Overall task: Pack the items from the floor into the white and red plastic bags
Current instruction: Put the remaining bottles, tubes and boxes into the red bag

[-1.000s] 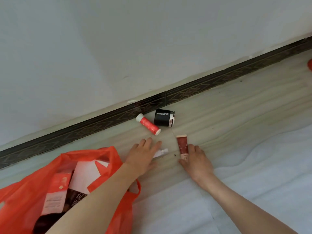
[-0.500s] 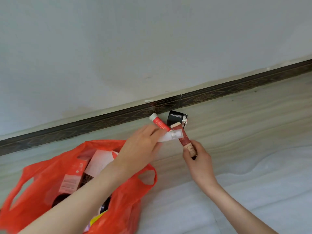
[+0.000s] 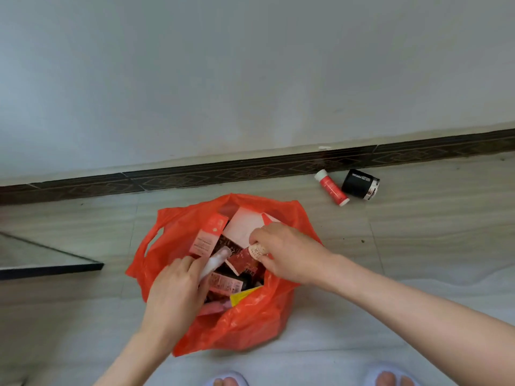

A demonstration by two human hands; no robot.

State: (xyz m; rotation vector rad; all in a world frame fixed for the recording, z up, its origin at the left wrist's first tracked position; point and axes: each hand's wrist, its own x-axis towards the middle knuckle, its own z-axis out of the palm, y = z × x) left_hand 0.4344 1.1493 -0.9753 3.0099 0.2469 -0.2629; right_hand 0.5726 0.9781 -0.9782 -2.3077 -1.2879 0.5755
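A single head-worn wide-angle camera looks forward and steeply down from standing height. The person's toes [image 3: 229, 381] show at the bottom edge, directly below the lens. The red plastic bag [image 3: 250, 324] sits centre frame on the tiled floor [image 3: 69, 307], near the camera, with both forearms reaching in from the lower corners. Farther off, the dark skirting board [image 3: 250, 169] runs across mid-frame, and the pale wall [image 3: 250, 73] fills the upper half. No second view overlaps it.

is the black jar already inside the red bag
No, the black jar lies on the floor by the wall, beside a red tube, apart from the red bag.
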